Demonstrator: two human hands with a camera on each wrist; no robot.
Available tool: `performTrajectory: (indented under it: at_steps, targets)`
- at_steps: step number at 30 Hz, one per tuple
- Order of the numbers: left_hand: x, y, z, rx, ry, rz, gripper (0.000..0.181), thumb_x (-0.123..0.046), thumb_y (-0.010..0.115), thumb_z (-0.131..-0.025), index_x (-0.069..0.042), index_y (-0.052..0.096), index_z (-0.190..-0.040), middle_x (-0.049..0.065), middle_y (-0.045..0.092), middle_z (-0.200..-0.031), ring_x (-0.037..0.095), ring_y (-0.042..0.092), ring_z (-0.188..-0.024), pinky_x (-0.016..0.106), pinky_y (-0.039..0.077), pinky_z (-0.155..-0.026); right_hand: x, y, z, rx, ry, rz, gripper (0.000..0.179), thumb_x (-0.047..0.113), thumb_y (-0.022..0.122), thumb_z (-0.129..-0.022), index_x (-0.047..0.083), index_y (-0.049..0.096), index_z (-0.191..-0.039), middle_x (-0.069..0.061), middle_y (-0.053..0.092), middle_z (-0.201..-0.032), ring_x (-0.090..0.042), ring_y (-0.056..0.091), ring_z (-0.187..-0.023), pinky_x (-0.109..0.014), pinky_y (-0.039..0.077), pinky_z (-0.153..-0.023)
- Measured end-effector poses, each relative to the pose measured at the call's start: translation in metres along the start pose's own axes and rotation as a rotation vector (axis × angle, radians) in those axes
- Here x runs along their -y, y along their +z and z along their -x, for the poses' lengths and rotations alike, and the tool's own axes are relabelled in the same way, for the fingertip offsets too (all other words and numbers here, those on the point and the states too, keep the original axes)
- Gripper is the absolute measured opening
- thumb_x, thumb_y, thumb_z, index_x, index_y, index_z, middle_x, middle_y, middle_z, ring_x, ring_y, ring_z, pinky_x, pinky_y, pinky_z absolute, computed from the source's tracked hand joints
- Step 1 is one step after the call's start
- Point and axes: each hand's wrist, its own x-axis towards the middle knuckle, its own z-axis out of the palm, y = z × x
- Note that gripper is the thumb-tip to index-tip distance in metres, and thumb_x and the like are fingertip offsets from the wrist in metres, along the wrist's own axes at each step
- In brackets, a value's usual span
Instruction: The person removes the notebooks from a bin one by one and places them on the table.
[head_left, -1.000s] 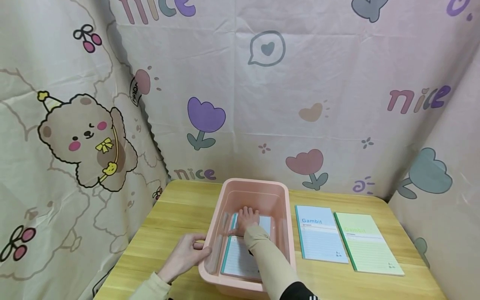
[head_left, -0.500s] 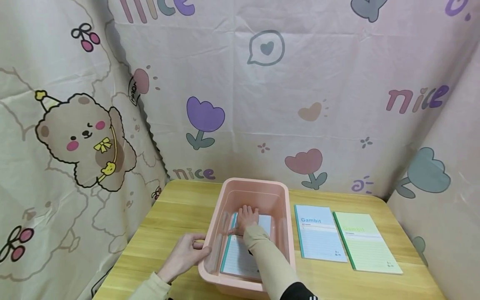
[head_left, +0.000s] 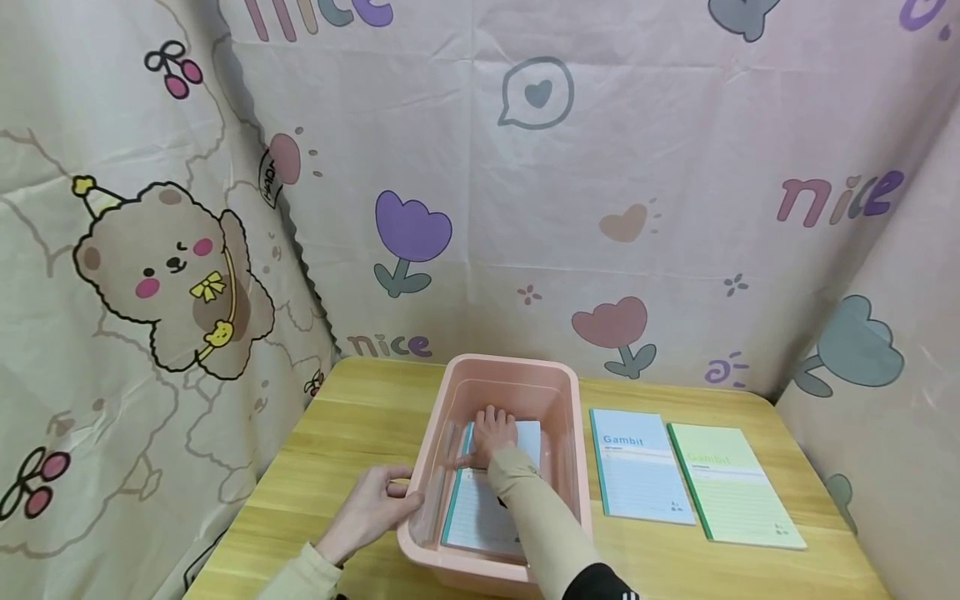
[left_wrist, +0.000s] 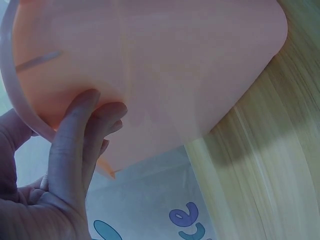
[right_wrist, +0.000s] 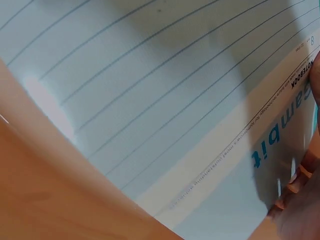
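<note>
A pink plastic bin (head_left: 513, 364) stands on the table. My left hand (head_left: 372, 510) grips its left rim, with fingers (left_wrist: 70, 140) pressed against the outer wall in the left wrist view. Inside the bin lies a blue notebook (head_left: 480, 517) with a teal spine; "Gambit" on its cover reads upside down in the right wrist view. Reaching into the bin, my right hand (head_left: 495, 437) holds this notebook near its far end. The thumb spreads toward the spine, and the other fingers (right_wrist: 295, 187) meet the far edge. My forearm covers part of the cover.
Right of the bin, a blue notebook (head_left: 645, 479) and a green notebook (head_left: 738, 492) lie side by side on the wooden table (head_left: 337, 433). Printed cloth (head_left: 465, 167) hangs behind the table and along both sides.
The far edge of the notebook in the bin has shifted slightly up and away, as if raised a little. Both hands stay nearly where they were.
</note>
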Motion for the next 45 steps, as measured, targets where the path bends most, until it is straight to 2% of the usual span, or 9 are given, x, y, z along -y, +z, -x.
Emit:
performTrajectory:
  at_steps: [5,11,15,19,26,33,37,40,45]
  targets:
    - [0.0,0.0,-0.001,0.011,0.003,0.01,0.045,-0.003,0.061,-0.088,0.019,0.056,-0.127,0.026,0.076,-0.095,0.035,0.076,-0.085,0.03,0.065,-0.065,-0.003,0.003,-0.002,-0.044,-0.044,-0.033,0.101,0.085,0.071,-0.061,0.007,0.056,-0.122,-0.011,0.061,-0.116,-0.026,0.056,-0.108,-0.04,0.048,-0.101]
    - [-0.001,0.001,-0.002,0.017,-0.001,0.025,0.044,-0.004,0.061,-0.09,0.018,0.056,-0.127,0.026,0.076,-0.097,0.032,0.076,-0.085,0.032,0.065,-0.067,-0.009,0.006,-0.005,-0.038,-0.058,-0.11,0.097,0.083,0.071,-0.063,0.007,0.057,-0.121,-0.013,0.064,-0.124,-0.027,0.056,-0.114,-0.042,0.045,-0.107]
    - [-0.001,0.002,-0.002,0.018,-0.003,0.03,0.046,-0.004,0.06,-0.09,0.019,0.055,-0.129,0.027,0.075,-0.099,0.03,0.076,-0.086,0.033,0.065,-0.068,-0.011,0.005,-0.007,-0.021,-0.04,-0.128,0.085,0.079,0.063,-0.076,0.007,0.06,-0.121,-0.013,0.064,-0.128,-0.028,0.055,-0.118,-0.043,0.043,-0.107]
    - [-0.001,0.002,-0.002,0.02,-0.003,0.028,0.047,-0.004,0.06,-0.09,0.02,0.053,-0.13,0.029,0.075,-0.099,0.028,0.076,-0.086,0.033,0.065,-0.068,-0.012,0.003,-0.008,-0.055,-0.034,-0.125,0.076,0.074,0.056,-0.085,0.007,0.06,-0.121,-0.014,0.064,-0.125,-0.028,0.056,-0.116,-0.042,0.044,-0.105]
    - [-0.001,0.002,-0.001,0.018,0.006,0.03,0.048,-0.004,0.06,-0.091,0.021,0.051,-0.131,0.03,0.074,-0.1,0.027,0.076,-0.086,0.032,0.065,-0.068,-0.013,-0.005,-0.006,-0.102,-0.054,-0.026,0.08,0.079,0.055,-0.082,0.007,0.061,-0.117,-0.011,0.066,-0.12,-0.026,0.057,-0.111,-0.041,0.046,-0.104]
    - [-0.001,0.002,0.0,0.006,-0.024,0.024,0.049,-0.004,0.06,-0.09,0.022,0.051,-0.131,0.033,0.072,-0.103,0.029,0.076,-0.087,0.033,0.065,-0.069,-0.011,-0.014,-0.006,-0.133,-0.064,-0.016,0.075,0.075,0.062,-0.079,0.008,0.061,-0.112,-0.009,0.066,-0.109,-0.024,0.058,-0.101,-0.039,0.048,-0.097]
    - [0.0,0.002,0.0,0.007,-0.017,0.02,0.049,-0.004,0.06,-0.09,0.022,0.051,-0.131,0.034,0.072,-0.103,0.031,0.076,-0.088,0.034,0.065,-0.069,-0.008,-0.019,-0.005,-0.162,-0.07,0.005,0.07,0.074,0.062,-0.08,0.009,0.062,-0.106,-0.007,0.064,-0.099,-0.022,0.056,-0.092,-0.037,0.047,-0.089]
    - [-0.001,0.002,0.0,0.01,-0.011,0.019,0.049,-0.004,0.06,-0.09,0.022,0.051,-0.131,0.033,0.073,-0.102,0.031,0.076,-0.088,0.033,0.065,-0.068,-0.008,-0.021,-0.005,-0.165,-0.066,0.012,0.07,0.075,0.06,-0.081,0.01,0.061,-0.105,-0.007,0.064,-0.098,-0.022,0.055,-0.091,-0.037,0.046,-0.088]
    - [-0.002,0.002,-0.001,0.016,-0.021,0.024,0.05,-0.003,0.059,-0.09,0.023,0.049,-0.132,0.035,0.071,-0.103,0.039,0.075,-0.089,0.035,0.065,-0.069,-0.008,-0.031,-0.007,-0.178,-0.077,0.016,0.069,0.075,0.059,-0.082,0.01,0.061,-0.102,-0.007,0.064,-0.095,-0.022,0.055,-0.089,-0.037,0.046,-0.086]
